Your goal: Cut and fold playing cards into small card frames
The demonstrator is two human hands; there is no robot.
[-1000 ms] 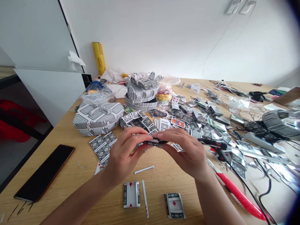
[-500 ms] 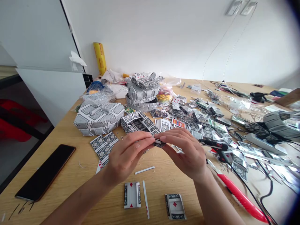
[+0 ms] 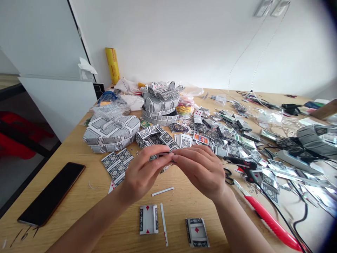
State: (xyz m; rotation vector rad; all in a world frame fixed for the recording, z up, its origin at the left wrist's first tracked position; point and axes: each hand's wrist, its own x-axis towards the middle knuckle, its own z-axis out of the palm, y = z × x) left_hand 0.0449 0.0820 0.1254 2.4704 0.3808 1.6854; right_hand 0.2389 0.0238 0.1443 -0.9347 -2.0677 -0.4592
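My left hand and my right hand meet above the table, fingertips together on a small folded card piece, mostly hidden by the fingers. Just behind them stands an open box woven from patterned cards. Nearer me lie a folded card frame with red diamonds and another folded card with one red diamond. Two thin white strips lie there, one crosswise and one lengthwise.
A black phone lies left. Card boxes and stacked ones stand behind. At right are a heap of folded cards, a glue gun, scissors and a red-handled cutter.
My right hand has shifted slightly left, its fingers closer against my left fingertips. The card piece is turned and less visible. Scissor handles now show beside my right hand.
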